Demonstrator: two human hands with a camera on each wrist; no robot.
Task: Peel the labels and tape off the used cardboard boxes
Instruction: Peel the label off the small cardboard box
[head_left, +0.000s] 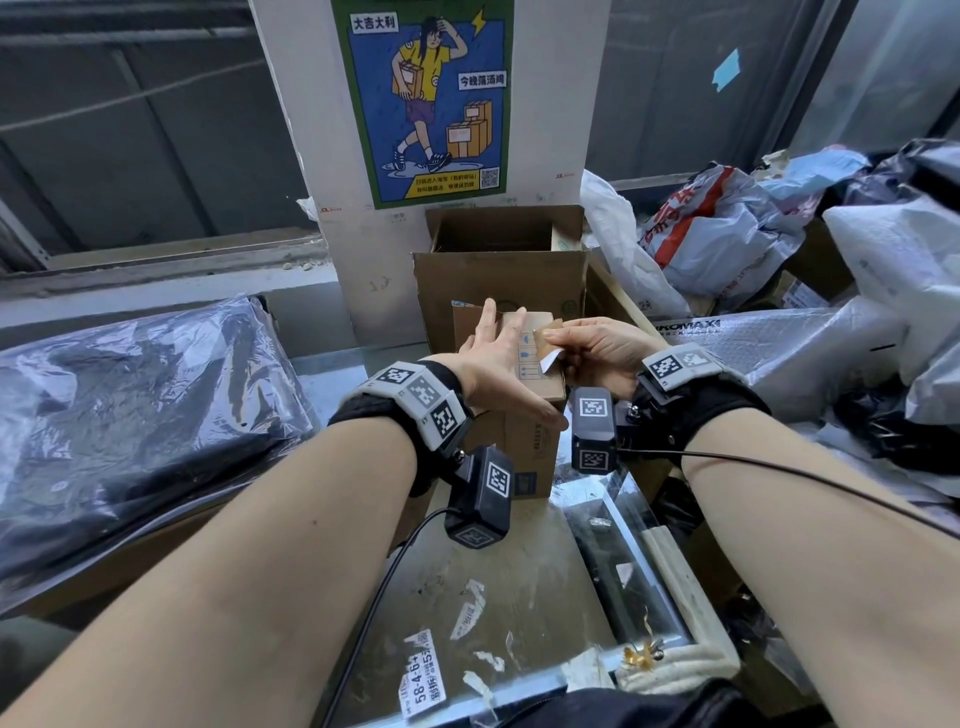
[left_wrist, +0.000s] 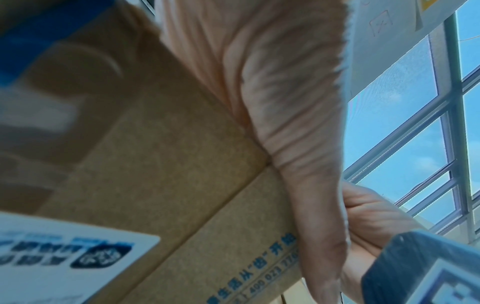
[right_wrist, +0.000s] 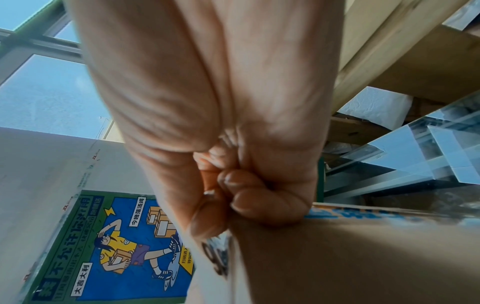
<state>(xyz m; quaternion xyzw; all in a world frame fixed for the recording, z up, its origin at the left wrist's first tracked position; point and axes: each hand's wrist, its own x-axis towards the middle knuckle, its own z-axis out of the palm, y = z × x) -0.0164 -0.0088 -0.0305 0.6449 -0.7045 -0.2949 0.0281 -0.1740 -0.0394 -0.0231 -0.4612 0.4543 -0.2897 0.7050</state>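
Observation:
A small brown cardboard box (head_left: 535, 447) stands on the glass-topped table (head_left: 493, 597). My left hand (head_left: 493, 358) lies flat on its top with fingers straight, thumb along the near edge; the left wrist view shows the palm (left_wrist: 272, 82) pressed on the box (left_wrist: 168, 154). My right hand (head_left: 597, 343) pinches a white label (head_left: 551, 359), partly peeled from the box's top right. In the right wrist view, thumb and fingers (right_wrist: 221, 195) pinch the label strip (right_wrist: 215, 259) above the box (right_wrist: 350, 257). A white and blue sticker (left_wrist: 64, 257) sits on the box's front.
A larger open cardboard box (head_left: 498, 270) stands just behind, against a pillar with a blue poster (head_left: 426, 104). A black plastic-wrapped bundle (head_left: 130, 415) lies left. Plastic mailer bags (head_left: 727, 234) pile up right. Peeled label scraps (head_left: 423, 680) lie on the table near me.

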